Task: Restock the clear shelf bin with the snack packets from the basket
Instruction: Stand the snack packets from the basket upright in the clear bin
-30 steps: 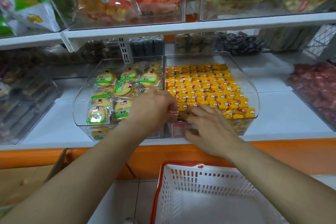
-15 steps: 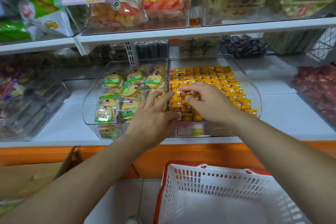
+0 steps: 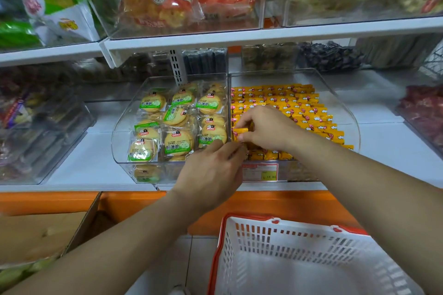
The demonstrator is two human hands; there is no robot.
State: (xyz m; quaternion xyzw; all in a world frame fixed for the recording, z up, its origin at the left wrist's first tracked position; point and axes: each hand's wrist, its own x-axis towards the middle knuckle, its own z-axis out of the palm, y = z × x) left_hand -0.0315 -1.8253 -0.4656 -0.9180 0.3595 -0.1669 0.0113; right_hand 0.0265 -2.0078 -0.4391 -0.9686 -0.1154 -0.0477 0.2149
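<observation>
The clear shelf bin [image 3: 335,93] on the middle shelf holds rows of small yellow snack packets [image 3: 287,100]. My right hand [image 3: 266,127] reaches into the bin's front left part and pinches one yellow packet [image 3: 241,130] between thumb and fingers. My left hand [image 3: 211,172] is just below it at the bin's front wall, fingers bent, tips at the front row of packets; whether they hold one is hidden. The white basket [image 3: 239,242] with a red rim stands below on the floor, and no packets show in its visible part.
A second clear bin [image 3: 119,141] of green-labelled round biscuits adjoins on the left. A price tag [image 3: 260,172] sits on the bin's front. An upper shelf [image 3: 239,36] of bagged snacks hangs overhead. A cardboard box [image 3: 36,235] is at lower left, a bin of red snacks [image 3: 424,112] at right.
My right hand drew back toward the bin's front left and took a packet between its fingers. My left hand's fingers went from spread flat to bent at the front row.
</observation>
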